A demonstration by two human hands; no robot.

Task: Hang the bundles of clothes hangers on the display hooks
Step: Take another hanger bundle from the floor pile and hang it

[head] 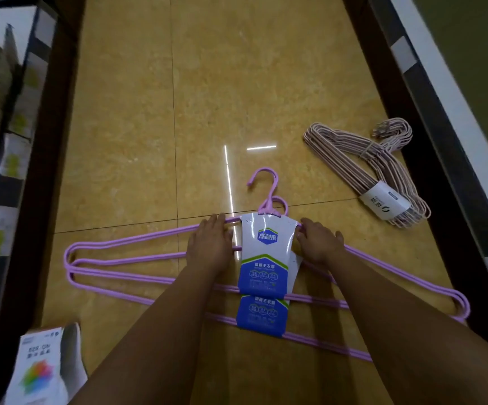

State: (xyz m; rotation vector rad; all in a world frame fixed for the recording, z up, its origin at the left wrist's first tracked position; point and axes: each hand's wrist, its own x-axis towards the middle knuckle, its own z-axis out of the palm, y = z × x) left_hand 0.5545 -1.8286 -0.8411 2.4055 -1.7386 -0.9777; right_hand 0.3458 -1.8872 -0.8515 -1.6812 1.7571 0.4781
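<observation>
**Purple hangers flat on the floor, both our hands on them**

We see 2 bundles of lilac plastic-coated clothes hangers (126,258) lying flat on the glossy tan tiled floor (149,112), one overlapping the other. Each is wrapped at the middle by a white and blue shirt-shaped card sleeve (266,258) with a green stripe. Their 2 curved hooks (261,178) point away from us.

Our left hand (210,244) lies palm down on the upper bars, fingers straight and close together, just left of the sleeve. Our right hand (318,241) rests on the bars just right of the sleeve, fingers curled over the top bar.

Well apart, to the right, a bundle of thin pale pink wire hangers (362,159) with a white paper band lies beside the dark shelf base (429,159). A white printed box (44,366) sits at lower left.
</observation>
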